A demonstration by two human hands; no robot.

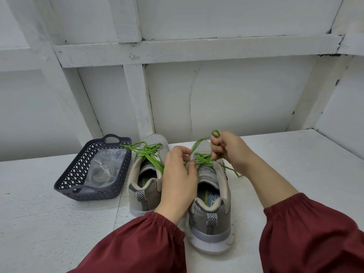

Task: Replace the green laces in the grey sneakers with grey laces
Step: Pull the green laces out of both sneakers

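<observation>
2 grey sneakers on the white tabletop (pixel 39 213), heels toward the camera, and both have green laces in, so I'd say this is early in the unlacing. The near sneaker (pixel 145 174) sits just beside the dark basket (pixel 65 182). The far sneaker (pixel 210 194) is 1 spot further from the basket and it's the one being worked on.

The right hand (pixel 228 150) is fisted around a bunch of that sneaker's green lace (pixel 202 157), drawn up above the eyelets. The left hand (pixel 177 180) has curled fingers pinching at the sneaker's top edge, on the side facing the basket. I can't tell whether it's got lace, tongue or both. The grey laces (pixel 104 170) look bagged in clear plastic inside the basket.

What I'd worry about: the lace is bunched in loops, so a hard tug could cinch a knot at the eyelets. If the left hand slips, the sneaker could lift or tip. The near sneaker's loose lace (pixel 147 152) trails toward the basket and could get snagged too.
</observation>
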